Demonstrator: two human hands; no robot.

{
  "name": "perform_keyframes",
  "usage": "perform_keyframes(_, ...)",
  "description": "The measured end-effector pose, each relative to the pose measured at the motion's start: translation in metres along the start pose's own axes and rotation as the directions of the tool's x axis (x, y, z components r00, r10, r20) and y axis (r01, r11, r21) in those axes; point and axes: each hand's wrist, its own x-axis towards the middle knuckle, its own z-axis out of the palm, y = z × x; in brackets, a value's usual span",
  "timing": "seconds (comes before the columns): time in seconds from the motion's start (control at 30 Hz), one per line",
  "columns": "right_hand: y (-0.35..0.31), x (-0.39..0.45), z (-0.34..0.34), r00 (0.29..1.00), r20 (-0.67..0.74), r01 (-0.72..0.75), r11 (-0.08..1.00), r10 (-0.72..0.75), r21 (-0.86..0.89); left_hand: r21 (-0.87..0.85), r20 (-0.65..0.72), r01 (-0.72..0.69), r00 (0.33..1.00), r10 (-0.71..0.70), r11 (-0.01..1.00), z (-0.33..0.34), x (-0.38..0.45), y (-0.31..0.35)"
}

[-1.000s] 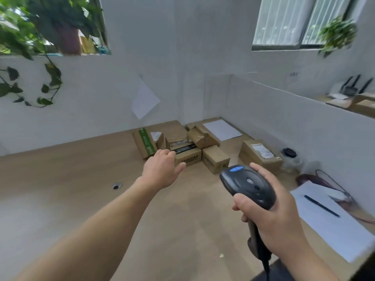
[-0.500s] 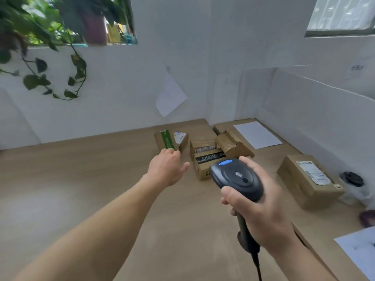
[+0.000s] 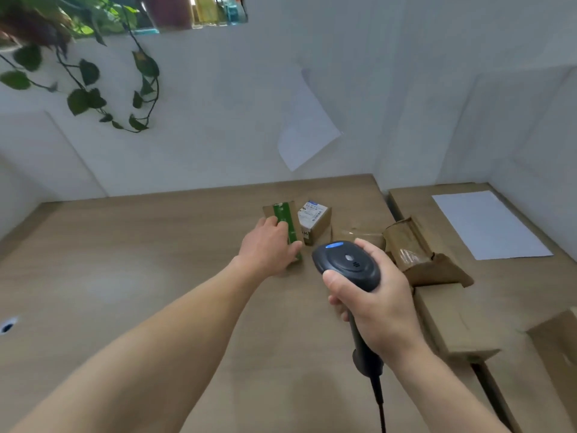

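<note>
The left hand (image 3: 268,245) reaches out over the wooden desk (image 3: 125,260) and grips a small cardboard box (image 3: 285,218) with a green strip, fingers curled over its top and thumb against its near right edge. The box sits on the desk, touching a second box with a white label (image 3: 313,220) on its right. Further right, the right hand (image 3: 377,310) is clamped round the handle of a black scanner (image 3: 346,265), whose head points forward above the desk. The step looks like picking up a parcel for scanning. Next, the box needs lifting and turning until its barcode faces the scanner.
</note>
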Motion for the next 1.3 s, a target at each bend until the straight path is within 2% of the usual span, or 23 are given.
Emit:
perform_keyframes(0.23, 0.045, 0.035, 0.004, 0.991, 0.031, -0.128, 0.992, 0.129, -0.019, -0.144, 0.032, 0.095, 0.995, -0.091, 0.985, 0.031, 0.092, -0.015)
perform_keyframes(0.43, 0.069, 0.045, -0.002, 0.984, -0.003, -0.177, 0.984, 0.177, -0.014, -0.023, 0.193, 0.117, 0.975, -0.11, 0.993, 0.061, 0.155, -0.03)
perform_keyframes(0.53, 0.071, 0.049, -0.005, 0.981, -0.023, -0.192, 0.981, 0.192, 0.0, 0.021, 0.066, 0.083, 0.994, -0.084, 0.996, 0.064, 0.159, -0.026)
perform_keyframes(0.6, 0.073, 0.051, -0.002, 0.979, -0.044, -0.199, 0.98, 0.199, 0.006, -0.011, 0.067, 0.091, 0.994, -0.09, 0.996, 0.066, 0.153, -0.018)
perform_keyframes(0.67, 0.074, 0.049, 0.002, 0.978, -0.064, -0.2, 0.98, 0.199, -0.005, -0.005, 0.124, 0.124, 0.985, -0.123, 0.992, 0.075, 0.142, -0.01)
perform_keyframes(0.83, 0.063, 0.035, 0.008, 0.983, -0.053, -0.18, 0.983, 0.178, -0.039, -0.092, 0.147, 0.248, 0.961, -0.233, 0.964, 0.09, 0.106, 0.002)
perform_keyframes(1.0, 0.033, 0.009, 0.013, 0.992, -0.05, -0.118, 0.991, 0.114, -0.066, -0.104, 0.259, 0.182, 0.954, -0.15, 0.978, 0.084, 0.055, -0.006)
perform_keyframes(1.13, 0.008, -0.027, 0.018, 0.998, -0.047, -0.043, 0.994, 0.039, -0.097, -0.257, 0.179, 0.142, 0.979, -0.097, 0.956, 0.093, -0.032, -0.039)
perform_keyframes(1.3, -0.009, -0.084, 0.035, 1.0, -0.011, 0.012, 0.99, -0.014, -0.141, -0.358, 0.102, 0.138, 0.989, -0.108, 0.923, 0.128, -0.175, -0.095)
